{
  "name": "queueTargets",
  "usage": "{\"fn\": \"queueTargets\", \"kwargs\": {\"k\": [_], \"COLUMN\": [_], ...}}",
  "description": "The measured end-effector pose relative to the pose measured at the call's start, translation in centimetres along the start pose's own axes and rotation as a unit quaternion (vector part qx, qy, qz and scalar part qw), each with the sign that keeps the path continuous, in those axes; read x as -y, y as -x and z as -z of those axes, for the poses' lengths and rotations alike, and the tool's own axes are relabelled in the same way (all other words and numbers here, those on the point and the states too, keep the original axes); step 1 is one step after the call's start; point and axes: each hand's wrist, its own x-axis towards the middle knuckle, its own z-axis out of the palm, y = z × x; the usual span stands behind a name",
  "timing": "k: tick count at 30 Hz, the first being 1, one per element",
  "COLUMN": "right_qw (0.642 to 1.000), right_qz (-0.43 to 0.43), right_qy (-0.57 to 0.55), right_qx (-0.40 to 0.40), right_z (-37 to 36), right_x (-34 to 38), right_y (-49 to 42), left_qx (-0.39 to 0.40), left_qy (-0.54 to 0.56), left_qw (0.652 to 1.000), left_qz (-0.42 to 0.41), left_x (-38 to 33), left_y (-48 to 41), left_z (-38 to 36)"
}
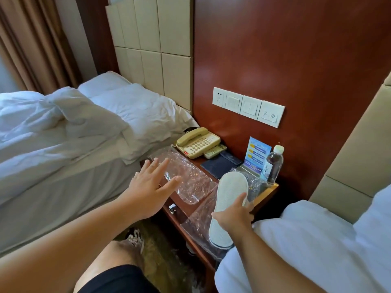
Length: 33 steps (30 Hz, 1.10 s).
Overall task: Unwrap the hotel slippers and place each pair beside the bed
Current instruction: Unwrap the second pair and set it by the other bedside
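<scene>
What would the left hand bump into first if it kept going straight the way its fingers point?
Most likely the clear plastic wrapper lying on the bedside table; the left hand, fingers spread, points right at it. Depth is unclear; the telephone sits beyond.

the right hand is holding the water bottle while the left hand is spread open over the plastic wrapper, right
Not quite. In the head view the right hand grips the white slipper, sole showing; the water bottle stands untouched at the back of the nightstand. The left hand is indeed spread open over the plastic wrapper.
</scene>
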Motion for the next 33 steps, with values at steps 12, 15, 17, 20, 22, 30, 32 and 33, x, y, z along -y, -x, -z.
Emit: {"fn": "queueTargets", "kwargs": {"k": [12,15,17,20,22,30,32,33], "right_qw": [0.996,0.994,0.991,0.985,0.977,0.956,0.937,0.927], "right_qz": [-0.070,-0.064,-0.063,-0.057,-0.041,0.100,0.162,0.187], "right_qy": [-0.022,-0.060,-0.080,-0.138,-0.189,-0.241,-0.281,-0.300], "right_qx": [-0.046,-0.071,-0.083,-0.089,-0.088,-0.136,-0.131,-0.126], "right_z": [-0.4,-0.2,0.1,0.8,1.5,4.4,4.6,4.7], "right_x": [0.7,1.1,1.3,1.8,2.3,7.3,9.4,10.4], "right_y": [-1.7,-1.5,-1.4,-1.1,-0.8,3.3,5.3,6.4], "left_qx": [-0.005,-0.006,-0.007,-0.010,-0.015,-0.031,-0.028,-0.028], "left_qy": [-0.010,-0.014,-0.014,-0.011,-0.006,-0.006,0.013,0.026], "left_qw": [1.000,1.000,1.000,1.000,1.000,0.999,0.999,0.999], "left_qz": [0.018,0.012,0.013,0.016,0.017,0.033,0.035,0.036], "left_x": [2.0,2.0,2.1,2.4,2.5,3.4,3.6,3.7], "left_y": [-1.1,-1.0,-0.9,-0.5,-0.2,0.6,0.6,0.6], "left_z": [0.9,1.2,1.6,2.4,2.9,4.8,5.4,5.8]}}
